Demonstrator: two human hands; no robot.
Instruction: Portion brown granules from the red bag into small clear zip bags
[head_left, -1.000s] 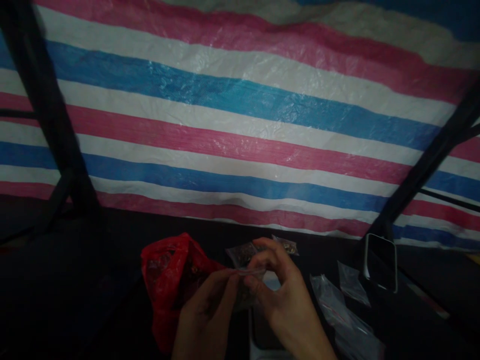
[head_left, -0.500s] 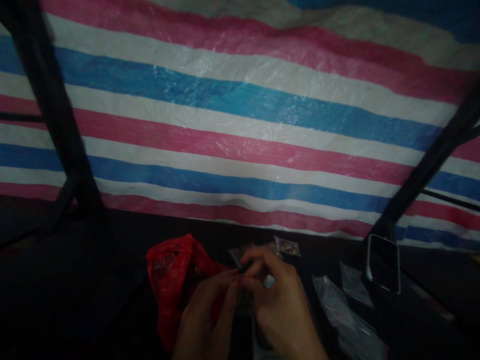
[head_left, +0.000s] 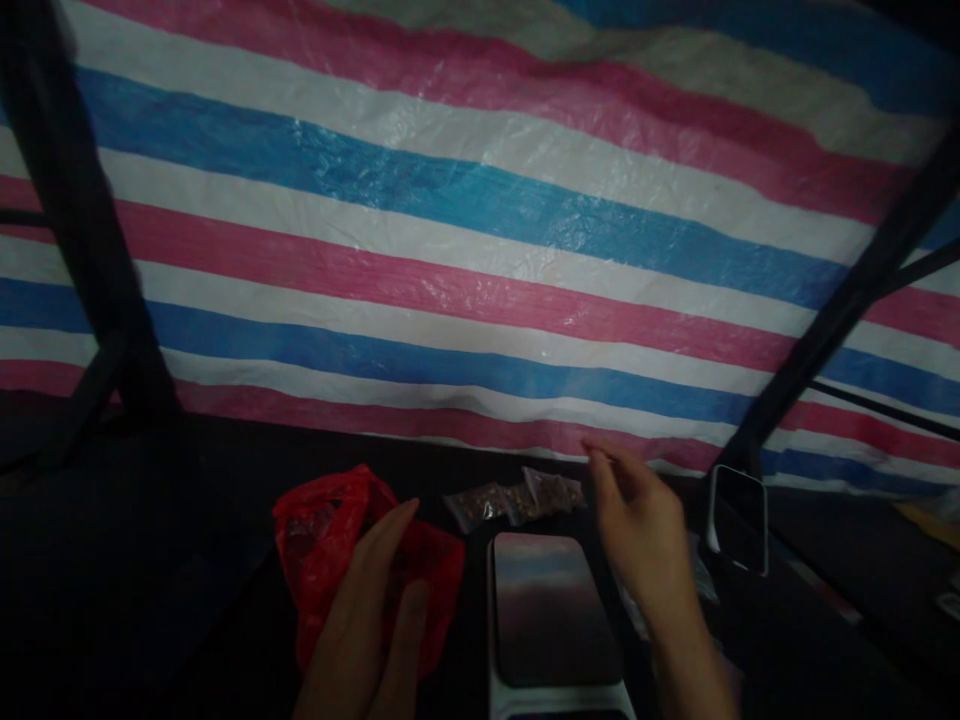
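My left hand [head_left: 367, 620] is in front of the red plastic bag [head_left: 300, 575], with its fingers stretched and its thumb apart. Nothing shows in it. My right hand [head_left: 641, 520] is raised just right of a row of small clear zip bags [head_left: 480, 505] that hold small brownish pieces. Its fingers are loosely bent, slightly blurred, with nothing visible between them. One filled zip bag [head_left: 549, 490] overlaps its neighbours in the row. Between my hands lies a flat scale [head_left: 555, 610] with a shiny metal plate, and nothing rests on it. The red bag's contents are hidden.
A phone [head_left: 739, 518] leans at the right by a dark slanted post [head_left: 806, 350]. Clear plastic bags [head_left: 703, 575] lie partly behind my right forearm. A striped tarp [head_left: 480, 260] hangs behind the black tabletop [head_left: 217, 530], with another dark post [head_left: 112, 260] at left.
My hands, together over the scale before, have moved apart. The right went forward and right; the left drew back left and opened. Another filled zip bag shows in the row, and the scale is uncovered.
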